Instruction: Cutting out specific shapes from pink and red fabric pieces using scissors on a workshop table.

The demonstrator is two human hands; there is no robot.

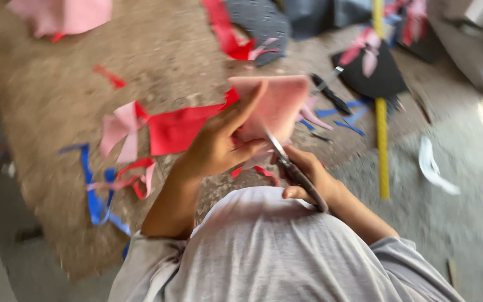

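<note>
While the left hand [219,142] grips one pink piece [269,106], the right hand's [308,173] grip closes on one pair of scissors [286,162].

red fabric [177,128], blue strips [93,196], yellow tape [382,140], black pc [384,75]

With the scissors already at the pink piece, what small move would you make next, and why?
Probably close the scissors for a short snip: the right hand has the blades at the lower edge of the pink piece, which the left hand holds up.
</note>
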